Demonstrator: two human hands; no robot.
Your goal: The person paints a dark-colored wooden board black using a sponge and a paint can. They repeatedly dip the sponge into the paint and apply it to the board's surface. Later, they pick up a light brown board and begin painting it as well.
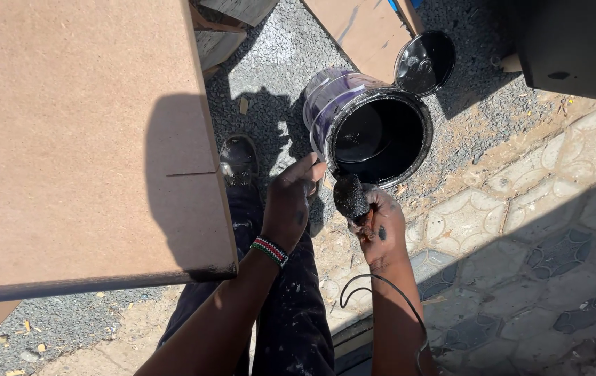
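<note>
An open can of black paint (374, 129) stands on the gravel, its rim smeared black. My right hand (378, 226), stained with paint, grips a short black roller or brush (351, 196) just in front of the can's near rim. My left hand (291, 202), with a beaded wristband, reaches toward the can, fingertips close to its near left rim and holding nothing that I can see. The can's black lid (424, 63) lies tilted behind the can.
A large brown fibreboard panel (82, 139) fills the left, its front edge painted dark. My paint-spattered trousers and a black shoe (239, 160) are below. A second board (360, 28) lies behind the can. A black-painted box (576, 45) stands top right. Patterned paving at right.
</note>
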